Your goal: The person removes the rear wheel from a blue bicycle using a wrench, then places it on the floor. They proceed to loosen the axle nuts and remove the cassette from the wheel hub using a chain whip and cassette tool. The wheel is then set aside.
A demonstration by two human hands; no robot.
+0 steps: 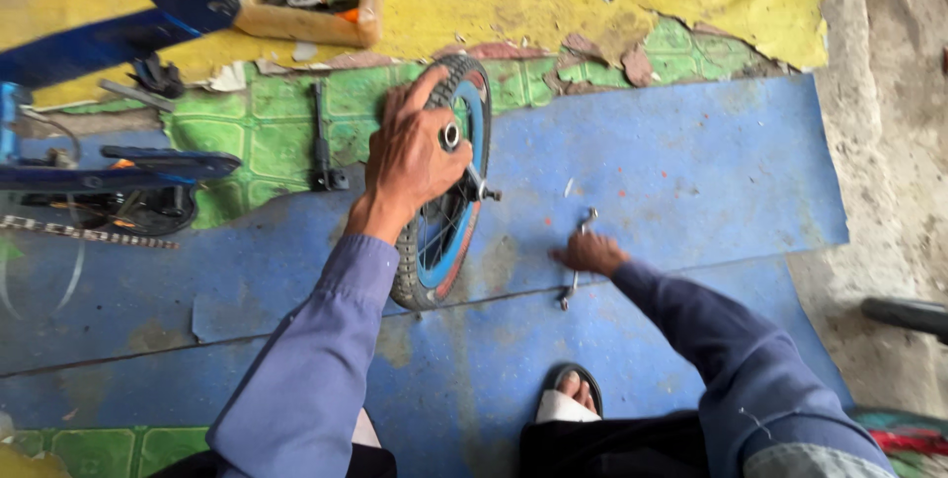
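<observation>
While my left hand (410,157) grips the top of the small wheel (442,187) standing upright on the blue floor mat (691,172), fingers wrapped over its tyre, my right hand (591,253) pinches a metal wrench (577,256) just right of it.

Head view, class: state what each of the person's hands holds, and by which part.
The left hand grips the small bicycle wheel at its upper tyre, holding it upright. The right hand is closed around the middle of a metal wrench lying on the blue mat.
</observation>
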